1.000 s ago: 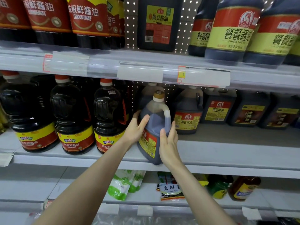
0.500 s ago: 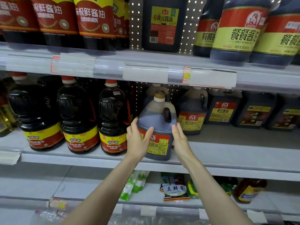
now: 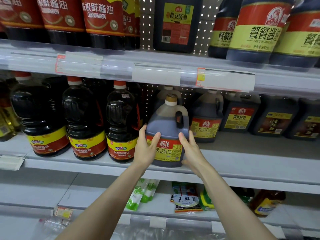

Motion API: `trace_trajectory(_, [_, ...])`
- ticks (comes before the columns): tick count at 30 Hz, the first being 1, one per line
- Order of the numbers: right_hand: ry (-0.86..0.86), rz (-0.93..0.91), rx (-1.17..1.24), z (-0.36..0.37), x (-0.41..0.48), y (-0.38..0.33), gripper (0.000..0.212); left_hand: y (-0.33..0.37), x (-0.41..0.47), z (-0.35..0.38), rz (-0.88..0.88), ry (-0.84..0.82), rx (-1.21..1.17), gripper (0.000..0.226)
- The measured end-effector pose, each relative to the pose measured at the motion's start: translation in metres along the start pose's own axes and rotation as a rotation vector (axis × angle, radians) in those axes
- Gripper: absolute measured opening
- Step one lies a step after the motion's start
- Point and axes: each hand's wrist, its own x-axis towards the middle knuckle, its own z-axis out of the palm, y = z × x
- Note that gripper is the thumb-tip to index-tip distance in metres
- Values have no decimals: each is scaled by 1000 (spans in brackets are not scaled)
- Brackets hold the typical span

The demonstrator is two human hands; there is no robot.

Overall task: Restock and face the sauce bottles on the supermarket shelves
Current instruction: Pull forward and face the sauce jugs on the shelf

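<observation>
The left hand [image 3: 146,149] and right hand [image 3: 191,149] grip the jug [image 3: 167,129] between them.

Three white shelves stacked: top shelf [image 3: 34,61], middle shelf [image 3: 259,163], bottom shelf [image 3: 43,193]. Perforated back panel [image 3: 147,23] behind, holes showing bright. Clear label strip [image 3: 155,76] along top shelf's front edge, red-bordered price tag [image 3: 200,77] in it. Light bright, even.

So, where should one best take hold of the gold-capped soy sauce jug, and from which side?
Grip the loop handle high on the right of the soy sauce jug, coming from the front-right: it stands upright, handle facing outward, and round bottles crowd its left.
</observation>
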Motion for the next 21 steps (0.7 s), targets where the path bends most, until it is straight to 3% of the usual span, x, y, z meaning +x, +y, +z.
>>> trace_trajectory(7, [0,-8,-39,0,9,4,68,-12,-5,0,56,31,75,68])
trace_trajectory(12, [-22,-111,-183,-3,9,23,95,-32,-10,4,93,27,73,54])
trace_trajectory(16, [3,-167,-181,-1,12,45,77,-46,-4,1,106,-48,26,44])
trace_trajectory(21, [16,-242,-198,-2,21,64,73,-71,1,-5,148,-124,41,54])
